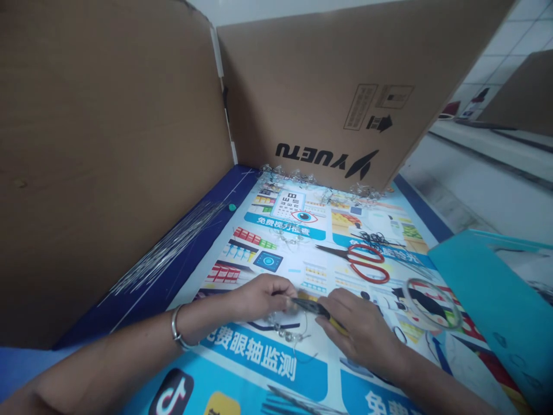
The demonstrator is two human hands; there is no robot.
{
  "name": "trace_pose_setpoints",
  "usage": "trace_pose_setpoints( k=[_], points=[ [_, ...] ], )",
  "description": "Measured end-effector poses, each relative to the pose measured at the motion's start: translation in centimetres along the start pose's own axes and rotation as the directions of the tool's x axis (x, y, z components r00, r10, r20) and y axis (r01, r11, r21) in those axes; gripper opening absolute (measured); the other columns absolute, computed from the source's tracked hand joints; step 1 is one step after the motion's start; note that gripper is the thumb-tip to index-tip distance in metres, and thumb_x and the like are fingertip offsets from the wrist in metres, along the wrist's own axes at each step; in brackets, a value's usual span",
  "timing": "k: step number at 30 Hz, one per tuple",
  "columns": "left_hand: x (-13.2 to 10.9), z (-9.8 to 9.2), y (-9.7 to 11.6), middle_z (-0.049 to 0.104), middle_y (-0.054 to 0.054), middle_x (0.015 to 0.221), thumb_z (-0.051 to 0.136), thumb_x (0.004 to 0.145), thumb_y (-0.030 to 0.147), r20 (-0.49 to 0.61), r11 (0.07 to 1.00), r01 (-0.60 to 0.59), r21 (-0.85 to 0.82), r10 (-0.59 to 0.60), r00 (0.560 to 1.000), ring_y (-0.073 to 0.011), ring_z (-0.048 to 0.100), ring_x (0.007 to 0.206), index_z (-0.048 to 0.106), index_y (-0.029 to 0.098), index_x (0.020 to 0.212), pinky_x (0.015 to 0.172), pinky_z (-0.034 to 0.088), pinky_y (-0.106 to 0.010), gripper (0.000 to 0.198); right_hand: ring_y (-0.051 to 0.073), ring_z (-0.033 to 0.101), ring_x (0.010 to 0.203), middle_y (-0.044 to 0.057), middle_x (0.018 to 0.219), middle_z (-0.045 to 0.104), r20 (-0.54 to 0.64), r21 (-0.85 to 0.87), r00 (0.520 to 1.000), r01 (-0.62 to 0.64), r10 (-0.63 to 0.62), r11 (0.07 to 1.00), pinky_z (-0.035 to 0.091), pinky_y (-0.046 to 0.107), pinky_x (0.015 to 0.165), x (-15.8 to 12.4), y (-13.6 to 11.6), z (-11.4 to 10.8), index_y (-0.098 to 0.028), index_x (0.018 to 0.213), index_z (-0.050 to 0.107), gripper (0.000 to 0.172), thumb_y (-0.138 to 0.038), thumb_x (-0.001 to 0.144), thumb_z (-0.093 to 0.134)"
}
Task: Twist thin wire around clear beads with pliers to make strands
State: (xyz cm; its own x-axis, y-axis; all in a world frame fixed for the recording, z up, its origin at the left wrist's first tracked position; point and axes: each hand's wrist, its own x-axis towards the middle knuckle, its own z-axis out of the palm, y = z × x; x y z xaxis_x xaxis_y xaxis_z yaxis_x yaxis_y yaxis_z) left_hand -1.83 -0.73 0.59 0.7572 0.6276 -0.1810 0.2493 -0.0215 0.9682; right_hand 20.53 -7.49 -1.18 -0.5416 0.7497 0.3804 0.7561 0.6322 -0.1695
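Observation:
My left hand (264,298), with a silver bangle (176,327) at the wrist, is closed in a pinch on a thin wire piece strung with clear beads (288,334). The beaded part hangs in a loose loop below the fingers. Pliers (311,307) with dark jaws and a yellow-and-black handle are gripped in my right hand (365,325). Their jaw tips meet the wire at my left fingertips; whether they are closed on it is hidden. Just beyond my hands lie red-handled scissors (367,263), blades pointing left.
Cardboard panels (302,86) stand at the left and back. Straight wires (173,242) lie along the left side. Beaded pieces (294,176) line the back, near a black wire tangle (374,239). A clear ring (432,304) and a teal box (484,288) are at right.

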Motion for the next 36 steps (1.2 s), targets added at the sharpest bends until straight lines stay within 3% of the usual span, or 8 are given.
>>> trace_pose_setpoints(
  k=[5,10,17,27,36],
  points=[
    [0.0,-0.4,-0.1,0.049,0.004,0.060,0.057,0.074,0.031,0.090,0.994,0.042,-0.099,-0.033,0.995,-0.0074,0.040,0.056,0.056,0.014,0.071,0.055,0.032,-0.020,0.017,0.017,0.057,0.077,0.008,0.087,0.060,0.036,0.230,0.999,-0.030,0.023,0.973,0.046,0.028,0.064,0.0,0.3,-0.1,-0.018,0.103,0.054,0.023,-0.030,0.084,0.049],
    [0.1,-0.7,0.1,0.047,0.003,0.062,0.059,0.075,0.037,0.127,0.983,0.061,-0.170,-0.040,0.991,-0.0076,0.038,0.058,0.054,0.014,0.070,0.055,0.029,-0.020,0.024,0.018,0.056,0.080,0.008,0.089,0.059,0.044,0.311,0.999,-0.042,0.030,0.950,0.047,0.030,0.067,0.1,0.7,-0.3,-0.019,0.105,0.053,0.024,-0.028,0.083,0.050],
    [-0.1,-1.0,0.4,0.044,0.003,0.066,0.054,0.081,0.034,0.189,0.981,0.012,-0.194,0.025,0.982,-0.0074,0.036,0.060,0.050,0.014,0.072,0.056,0.027,-0.020,0.023,0.020,0.053,0.081,0.009,0.089,0.058,0.056,0.206,0.998,-0.004,-0.008,0.978,0.046,0.035,0.068,0.0,1.1,-0.2,-0.017,0.102,0.053,0.022,-0.027,0.083,0.050],
    [-0.2,-0.9,0.6,0.043,0.005,0.061,0.056,0.079,0.039,0.152,0.992,0.012,-0.128,0.008,0.988,-0.0073,0.033,0.056,0.051,0.015,0.069,0.054,0.026,-0.020,0.026,0.019,0.055,0.079,0.009,0.087,0.059,0.003,0.168,1.000,-0.017,0.016,0.986,0.047,0.030,0.065,0.0,0.2,0.0,-0.017,0.101,0.054,0.021,-0.026,0.084,0.049],
    [-0.1,-0.7,0.7,0.042,0.004,0.060,0.052,0.079,0.030,0.119,0.998,0.025,-0.061,-0.017,0.993,-0.0074,0.033,0.056,0.049,0.014,0.069,0.054,0.026,-0.020,0.020,0.018,0.053,0.076,0.007,0.083,0.057,0.070,0.036,0.996,-0.060,0.057,0.998,0.044,0.029,0.065,-0.1,-0.1,0.1,-0.017,0.097,0.055,0.019,-0.029,0.086,0.045]
  ],
)
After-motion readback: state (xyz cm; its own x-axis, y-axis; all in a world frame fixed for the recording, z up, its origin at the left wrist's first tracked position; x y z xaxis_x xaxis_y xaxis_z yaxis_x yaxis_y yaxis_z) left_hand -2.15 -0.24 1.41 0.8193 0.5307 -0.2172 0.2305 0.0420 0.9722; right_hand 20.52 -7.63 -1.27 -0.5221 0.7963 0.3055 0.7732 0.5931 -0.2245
